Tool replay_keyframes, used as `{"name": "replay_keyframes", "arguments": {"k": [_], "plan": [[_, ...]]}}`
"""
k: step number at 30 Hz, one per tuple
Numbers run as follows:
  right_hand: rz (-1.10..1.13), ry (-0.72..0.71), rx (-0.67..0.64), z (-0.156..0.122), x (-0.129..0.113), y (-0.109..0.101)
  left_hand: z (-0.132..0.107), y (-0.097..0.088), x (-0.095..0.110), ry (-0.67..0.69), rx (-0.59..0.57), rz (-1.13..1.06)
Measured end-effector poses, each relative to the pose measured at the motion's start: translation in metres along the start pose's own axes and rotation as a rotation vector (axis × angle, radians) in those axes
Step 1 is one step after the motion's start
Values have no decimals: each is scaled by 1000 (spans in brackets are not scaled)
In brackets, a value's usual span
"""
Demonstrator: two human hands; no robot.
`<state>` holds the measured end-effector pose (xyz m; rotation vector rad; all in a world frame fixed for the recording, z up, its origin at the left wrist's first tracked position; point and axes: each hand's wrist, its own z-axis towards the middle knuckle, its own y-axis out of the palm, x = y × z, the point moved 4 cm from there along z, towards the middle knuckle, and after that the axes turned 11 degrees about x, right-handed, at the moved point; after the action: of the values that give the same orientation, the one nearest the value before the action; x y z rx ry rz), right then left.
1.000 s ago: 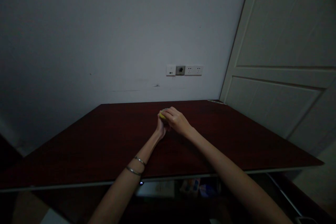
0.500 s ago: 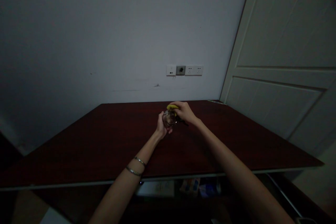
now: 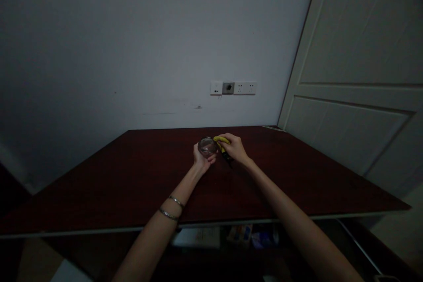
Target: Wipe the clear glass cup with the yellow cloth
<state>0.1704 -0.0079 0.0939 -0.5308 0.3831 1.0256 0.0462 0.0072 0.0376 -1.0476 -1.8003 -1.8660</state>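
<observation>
My left hand (image 3: 202, 158) is wrapped round a clear, round glass vessel (image 3: 207, 146), tilted so that its round face turns towards me. Two metal bangles circle the left forearm. Just to the right, my right hand (image 3: 234, 146) grips a yellow cloth (image 3: 222, 139) close to the glass's rim; whether it touches the glass is hard to tell. A dark part with a yellow edge hangs below the right fingers. Both hands are held above the dark red tabletop (image 3: 158, 172).
Behind the table rises a pale wall with a row of sockets (image 3: 244, 88). A white panelled door (image 3: 350, 119) stands at the right. Beneath the table's front edge, a shelf holds a pale flat item (image 3: 196, 237) and several packets (image 3: 262, 239).
The glass has moved slightly left and its round face shows more. My right hand has drawn down and away from it, with the yellow cloth now beside the rim.
</observation>
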Motion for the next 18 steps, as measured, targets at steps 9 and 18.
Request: {"name": "replay_keyframes", "arguments": {"k": [9, 18], "plan": [[-97, -208, -99, -24, -27, 8, 12, -16, -1, 61, 192, -108], [-326, -335, -135, -38, -34, 22, 10, -21, -5, 84, 435, -90]]}}
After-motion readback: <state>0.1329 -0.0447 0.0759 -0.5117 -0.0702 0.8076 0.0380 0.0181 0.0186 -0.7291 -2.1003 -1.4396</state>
